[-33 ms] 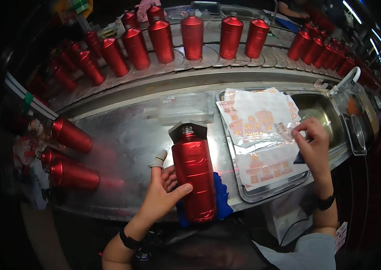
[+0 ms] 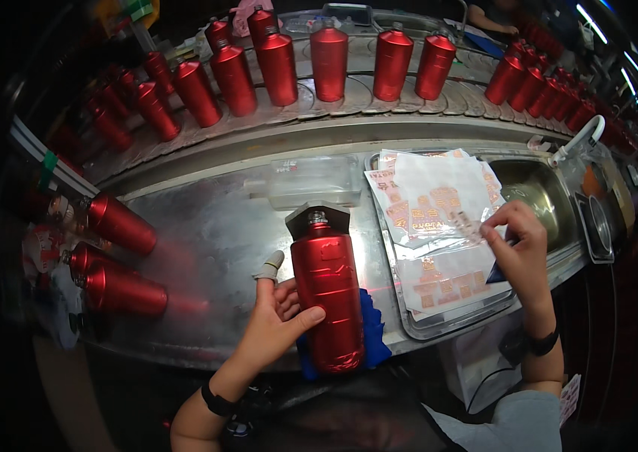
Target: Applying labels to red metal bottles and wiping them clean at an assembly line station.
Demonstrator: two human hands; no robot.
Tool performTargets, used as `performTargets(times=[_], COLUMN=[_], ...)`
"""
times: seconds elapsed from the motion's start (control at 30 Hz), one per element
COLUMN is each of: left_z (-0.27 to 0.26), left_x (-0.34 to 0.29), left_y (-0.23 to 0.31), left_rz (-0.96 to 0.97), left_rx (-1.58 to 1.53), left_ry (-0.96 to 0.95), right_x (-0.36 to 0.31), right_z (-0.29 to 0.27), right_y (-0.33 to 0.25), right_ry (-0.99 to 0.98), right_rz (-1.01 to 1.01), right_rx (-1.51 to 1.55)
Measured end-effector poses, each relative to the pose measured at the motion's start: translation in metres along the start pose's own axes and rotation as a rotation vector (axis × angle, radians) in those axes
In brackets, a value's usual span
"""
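My left hand holds a shiny red bottle at its side, thumb on the front and fingers partly behind it. The bottle leans back against a dark angled rest, over a blue cloth. A pale cover sits on one finger of that hand. My right hand pinches a small clear strip with print, perhaps a label, above a stack of printed label sheets. The sheets lie in a metal tray. Something dark blue shows under the right hand.
Several red bottles stand along a curved conveyor behind the metal table. More bottles lie at the left. A clear plastic box sits behind the rest. At the right are a sink and a white faucet.
The bottles on the conveyor have shifted slightly to the right. My right hand has moved a little left with the clear strip. My left hand keeps its hold on the red bottle.
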State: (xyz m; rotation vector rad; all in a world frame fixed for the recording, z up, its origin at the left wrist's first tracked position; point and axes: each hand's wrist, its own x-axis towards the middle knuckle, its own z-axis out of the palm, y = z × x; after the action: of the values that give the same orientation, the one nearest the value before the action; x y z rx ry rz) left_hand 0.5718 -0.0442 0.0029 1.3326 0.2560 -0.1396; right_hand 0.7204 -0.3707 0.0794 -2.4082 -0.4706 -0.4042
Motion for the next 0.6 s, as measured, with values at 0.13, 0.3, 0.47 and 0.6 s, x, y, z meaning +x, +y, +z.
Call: performTargets(times=[0.13,0.3,0.47,0.6], left_z=[-0.005,-0.019,-0.017,-0.023], left_x=[0.001,0.011,0.006,0.005], left_y=[-0.002,-0.011,-0.006,-0.011], left_rz=[0.0,-0.002,-0.016,-0.024], left_rx=[-0.088,-0.176,-0.248,-0.345], left_ry=[-0.055,-0.153,-0.113,0.041], right_x=[-0.007,0.004,0.03,0.037], right_z=[0.012,0.038,0.088,0.116], right_y=[-0.072,-0.114,-0.127,-0.12], right_ry=[-0.309,-0.49,-0.584,-0.601], right_rz=[-0.052,-0.227,-0.3,-0.313], right_rx=[0.313,0.55,0.489,0.412])
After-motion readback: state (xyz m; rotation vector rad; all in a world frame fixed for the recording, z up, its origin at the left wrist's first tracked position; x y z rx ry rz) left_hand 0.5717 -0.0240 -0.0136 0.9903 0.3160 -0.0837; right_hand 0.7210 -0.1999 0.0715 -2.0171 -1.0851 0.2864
